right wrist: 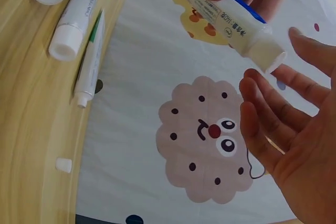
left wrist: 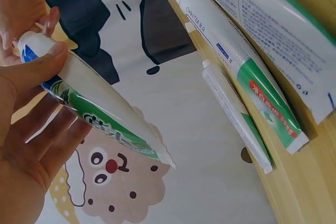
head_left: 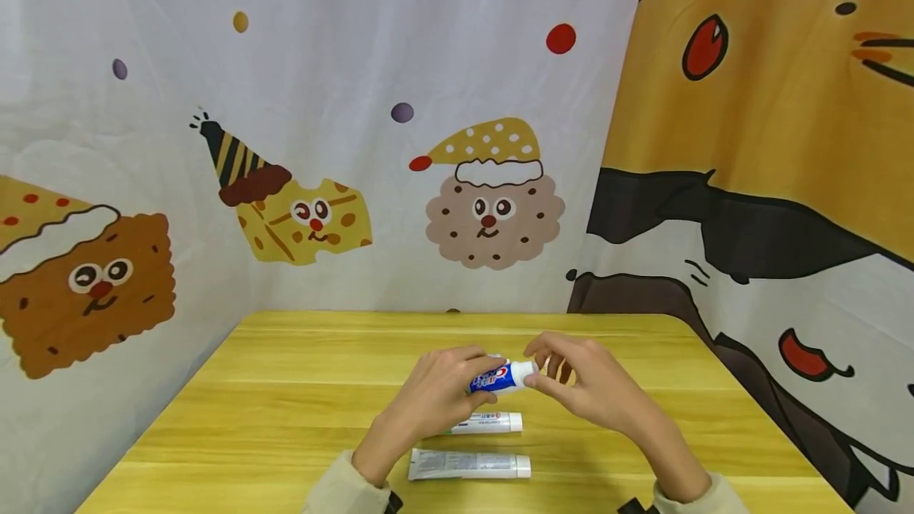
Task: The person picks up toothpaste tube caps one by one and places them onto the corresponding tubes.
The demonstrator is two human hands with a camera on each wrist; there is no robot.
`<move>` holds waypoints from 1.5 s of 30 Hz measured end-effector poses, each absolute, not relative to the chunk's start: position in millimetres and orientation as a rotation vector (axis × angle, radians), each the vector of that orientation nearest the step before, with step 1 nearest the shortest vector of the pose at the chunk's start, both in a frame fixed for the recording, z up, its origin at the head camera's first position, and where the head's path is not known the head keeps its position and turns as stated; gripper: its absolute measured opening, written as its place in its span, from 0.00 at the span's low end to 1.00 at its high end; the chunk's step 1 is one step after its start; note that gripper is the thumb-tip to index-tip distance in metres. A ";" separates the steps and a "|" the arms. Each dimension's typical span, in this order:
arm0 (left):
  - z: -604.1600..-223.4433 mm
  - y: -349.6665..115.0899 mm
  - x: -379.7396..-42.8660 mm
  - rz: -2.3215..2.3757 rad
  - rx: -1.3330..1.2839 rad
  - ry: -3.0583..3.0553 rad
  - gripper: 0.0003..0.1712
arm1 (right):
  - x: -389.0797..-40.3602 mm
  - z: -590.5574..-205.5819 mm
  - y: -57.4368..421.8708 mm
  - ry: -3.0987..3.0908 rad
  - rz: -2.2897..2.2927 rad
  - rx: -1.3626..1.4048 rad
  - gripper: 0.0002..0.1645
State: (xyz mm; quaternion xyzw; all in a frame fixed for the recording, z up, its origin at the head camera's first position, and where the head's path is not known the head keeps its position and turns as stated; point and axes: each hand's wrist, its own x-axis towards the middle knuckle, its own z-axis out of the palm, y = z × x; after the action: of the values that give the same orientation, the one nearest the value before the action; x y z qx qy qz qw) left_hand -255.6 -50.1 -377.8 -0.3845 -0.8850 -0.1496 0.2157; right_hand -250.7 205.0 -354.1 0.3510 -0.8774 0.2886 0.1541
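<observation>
My left hand [head_left: 446, 387] grips a blue, white and green toothpaste tube [left wrist: 113, 111] above the table, thumb on one side and fingers round the other. The tube's white cap [right wrist: 266, 54] points toward my right hand [head_left: 589, 383]. In the right wrist view that hand's fingers are parted and relaxed around the cap end, with a gap between thumb and cap; whether a fingertip touches it I cannot tell. Below lie a white toothpaste tube with a green end [left wrist: 252, 72] and a larger printed tube [head_left: 467, 464] nearest me. A small tube [left wrist: 236, 114] lies farther back, mostly hidden in the head view.
A small loose white cap [right wrist: 64, 164] sits on the wooden table [head_left: 300, 387] near its far side. Behind the table hangs a white cloth [head_left: 321, 62] printed with cartoon snacks, and an orange patterned cloth [head_left: 785, 117] is at the right.
</observation>
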 end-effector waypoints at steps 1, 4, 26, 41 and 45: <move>-377.4 -50.1 -255.3 -0.419 -1.064 -2.455 0.25 | -250.1 -353.7 205.2 -2.494 0.831 1.028 0.10; -376.9 -50.1 -255.0 -0.439 -1.061 -2.450 0.25 | -249.7 -353.1 205.4 -2.444 0.823 1.071 0.14; -378.7 -46.2 -252.2 -0.430 -1.099 -2.326 0.22 | -248.0 -357.1 203.1 -2.456 0.703 0.933 0.15; -379.6 -46.7 -252.7 -0.442 -1.104 -2.313 0.21 | -243.7 -353.3 201.9 -2.496 0.632 0.953 0.17; -380.2 -45.4 -252.2 -0.449 -1.102 -2.309 0.21 | -243.5 -353.6 200.7 -2.468 0.583 0.965 0.24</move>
State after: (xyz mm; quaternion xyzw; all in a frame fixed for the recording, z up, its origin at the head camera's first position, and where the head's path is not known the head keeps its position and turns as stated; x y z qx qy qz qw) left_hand -252.2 -45.4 -380.2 -0.4086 -0.8563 -0.1664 0.2685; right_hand -243.5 200.7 -353.6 0.3476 -0.8887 0.2100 0.2126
